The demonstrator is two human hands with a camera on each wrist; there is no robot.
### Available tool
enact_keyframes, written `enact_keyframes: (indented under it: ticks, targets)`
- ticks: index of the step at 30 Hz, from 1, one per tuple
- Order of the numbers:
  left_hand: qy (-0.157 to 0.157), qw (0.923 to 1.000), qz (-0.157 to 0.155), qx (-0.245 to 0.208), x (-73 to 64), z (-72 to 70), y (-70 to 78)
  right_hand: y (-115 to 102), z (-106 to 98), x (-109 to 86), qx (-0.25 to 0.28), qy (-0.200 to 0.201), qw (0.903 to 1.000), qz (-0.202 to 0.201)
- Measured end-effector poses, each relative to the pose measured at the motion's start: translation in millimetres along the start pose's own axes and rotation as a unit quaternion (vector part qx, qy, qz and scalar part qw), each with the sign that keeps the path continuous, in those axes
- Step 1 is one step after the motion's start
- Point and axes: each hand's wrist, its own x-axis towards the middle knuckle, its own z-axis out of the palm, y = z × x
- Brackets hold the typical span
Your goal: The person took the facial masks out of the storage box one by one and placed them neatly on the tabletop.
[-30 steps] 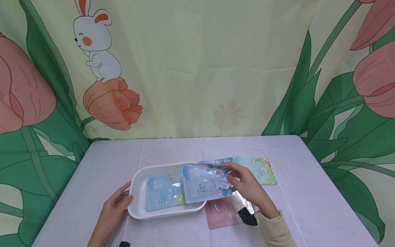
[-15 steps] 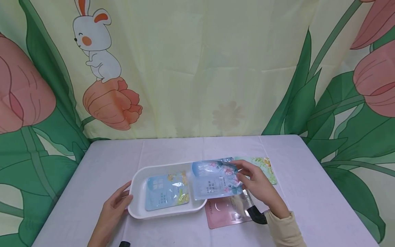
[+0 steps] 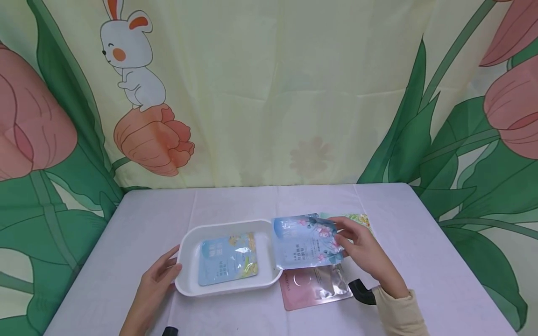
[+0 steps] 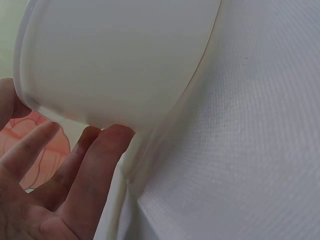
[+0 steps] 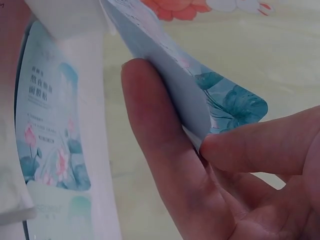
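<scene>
My left hand (image 3: 157, 277) is at the left end of a white plastic tray (image 3: 189, 290), thumb at the rim and fingertips against the outer wall; the left wrist view shows this end wall (image 4: 115, 65) up close. Inside the tray lies a light blue face mask sachet (image 3: 224, 260) with a yellow-green print. My right hand (image 3: 359, 245) pinches a blue face mask sachet with pink flowers (image 3: 307, 245) by its right edge, raised just beyond the tray's right end. In the right wrist view, thumb and fingers grip this sachet (image 5: 235, 102) at one edge.
Under and behind the raised sachet, a pink and silver sachet (image 3: 313, 287), a green floral sachet (image 3: 361, 219) and another blue one, mostly hidden, lie on the white-covered table (image 3: 235, 322). A printed curtain (image 3: 252, 93) hangs behind. Black camera parts (image 3: 362, 293) stick out by the right wrist.
My right hand has carried the pink-flowered sachet rightward from over the tray, uncovering the right part of the sachet inside. The left hand and tray have stayed put.
</scene>
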Motion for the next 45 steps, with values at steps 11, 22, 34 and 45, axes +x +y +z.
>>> enact_keyframes:
  ticks: [11, 22, 34, 45]
  targets:
    - [0.002, 1.0000, 0.007, -0.002, -1.3, -0.4, 1.5, 3.5, -16.5, -5.7, -0.014, 0.008, 0.9999, 0.003]
    - [0.002, 1.0000, 0.001, -0.003, -1.3, -1.0, -0.1, 14.2, -32.6, -11.6, -0.028, 0.018, 0.9992, 0.022]
    - [0.000, 1.0000, 0.001, -0.002, -2.4, -1.7, 1.6, 20.0, -53.8, -16.3, -0.052, 0.024, 0.9977, 0.037]
    - [0.003, 1.0000, 0.002, 0.001, -2.7, -1.4, 1.7, 23.8, -67.8, -25.0, -0.076, 0.026, 0.9949, 0.060]
